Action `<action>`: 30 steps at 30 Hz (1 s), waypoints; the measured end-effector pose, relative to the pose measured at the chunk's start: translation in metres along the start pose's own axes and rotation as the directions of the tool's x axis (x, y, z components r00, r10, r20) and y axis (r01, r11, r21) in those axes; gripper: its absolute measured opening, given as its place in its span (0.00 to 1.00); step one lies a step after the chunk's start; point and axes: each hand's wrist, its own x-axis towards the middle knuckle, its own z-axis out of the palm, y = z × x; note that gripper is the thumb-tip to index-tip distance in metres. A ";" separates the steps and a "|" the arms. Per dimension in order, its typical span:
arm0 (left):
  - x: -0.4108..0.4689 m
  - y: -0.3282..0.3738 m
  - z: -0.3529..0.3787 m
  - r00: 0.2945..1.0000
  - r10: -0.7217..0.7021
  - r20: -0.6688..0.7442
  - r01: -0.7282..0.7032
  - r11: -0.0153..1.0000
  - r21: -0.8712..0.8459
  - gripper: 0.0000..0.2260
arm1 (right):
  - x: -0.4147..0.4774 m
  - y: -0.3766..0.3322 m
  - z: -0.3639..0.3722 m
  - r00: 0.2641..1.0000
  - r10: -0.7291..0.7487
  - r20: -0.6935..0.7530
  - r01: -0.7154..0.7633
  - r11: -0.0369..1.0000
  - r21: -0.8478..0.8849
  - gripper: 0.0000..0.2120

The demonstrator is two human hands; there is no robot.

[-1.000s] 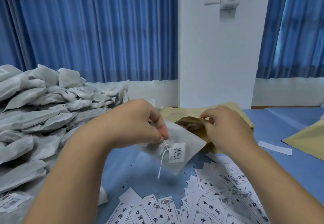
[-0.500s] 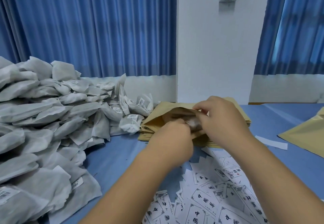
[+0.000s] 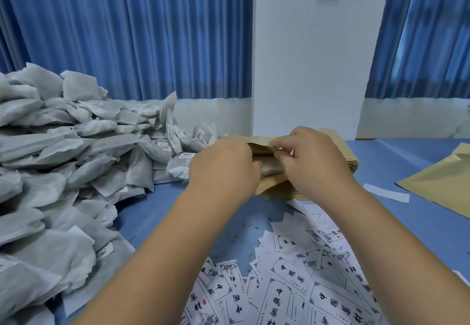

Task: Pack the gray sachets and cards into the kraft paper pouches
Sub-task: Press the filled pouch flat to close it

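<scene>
Sachet (image 3: 272, 168), one, partly inside one pouch (image 3: 269, 186); two hands (image 3: 223, 169) (image 3: 314, 164) hold them.

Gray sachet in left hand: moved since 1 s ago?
Yes: gray sachet went from in front of the kraft pouch stack, away from the person, into the open top kraft paper pouch.

Blue curtains (image 3: 127, 32) flank a white pillar (image 3: 305, 57) behind the blue table (image 3: 407, 161), where a white paper strip (image 3: 386, 192) lies.
</scene>
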 end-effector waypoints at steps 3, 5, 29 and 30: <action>0.003 -0.004 -0.012 0.983 0.020 -0.185 -0.041 0.993 -0.111 0.11 | 0.001 0.001 -0.002 0.999 0.033 0.042 -0.032 0.999 -0.019 0.12; 0.005 -0.014 -0.010 0.989 0.026 -0.145 -0.046 0.990 -0.133 0.18 | 0.002 0.001 -0.004 0.995 0.059 0.081 -0.057 0.998 -0.033 0.12; 0.003 -0.017 0.014 0.985 0.107 0.133 -0.065 0.956 -0.288 0.13 | -0.125 0.002 0.002 0.865 0.080 0.495 0.032 0.976 -0.214 0.20; 0.003 -0.017 0.014 0.984 0.108 0.141 -0.064 0.957 -0.284 0.13 | -0.126 0.003 0.004 0.859 0.086 0.505 0.031 0.975 -0.218 0.21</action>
